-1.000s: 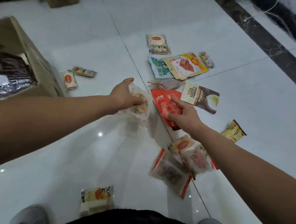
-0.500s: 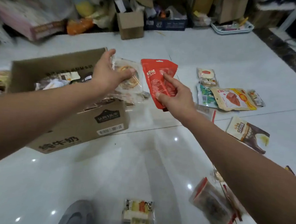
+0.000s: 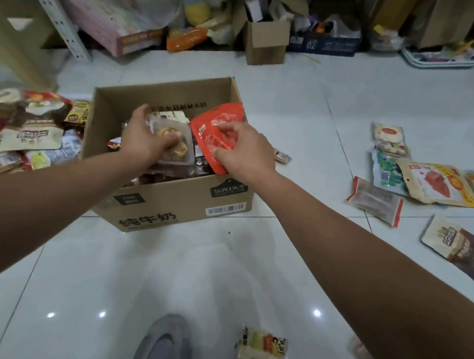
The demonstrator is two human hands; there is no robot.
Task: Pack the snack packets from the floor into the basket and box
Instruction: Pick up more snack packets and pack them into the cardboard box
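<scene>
- The left hand (image 3: 146, 140) is over the open cardboard box (image 3: 172, 203). Its fingers (image 3: 169, 141) are curled round a clear packet (image 3: 181, 132) with a round pastry inside, held just above the packets lying in the box.
- The right hand (image 3: 245, 150) is beside it at the box's right end. Its fingers (image 3: 227, 126) and thumb pinch a red packet (image 3: 214, 133), which stands tilted with its lower edge inside the rim.
- Neither packet is let go; the step in hand appears to be dropping both in.
- Done: the box is well filled, and a heap of packets (image 3: 34, 134) lies left of it. No basket wall shows, so I cannot tell whether that heap sits in the basket.
- Left on the floor (image 3: 251, 278) at right:
  - a white cake packet (image 3: 390, 136)
  - a green packet (image 3: 385, 173)
  - a yellow pouch (image 3: 440, 185)
  - a clear red-edged packet (image 3: 374, 200)
  - a brown-and-cream pouch (image 3: 458, 248)
- Also left are a small packet (image 3: 282, 156) just beside the box's right wall and a striped packet (image 3: 263, 349) near the shoe (image 3: 162, 345).
- I judge the task past halfway, with at least seven packets to collect.
</scene>
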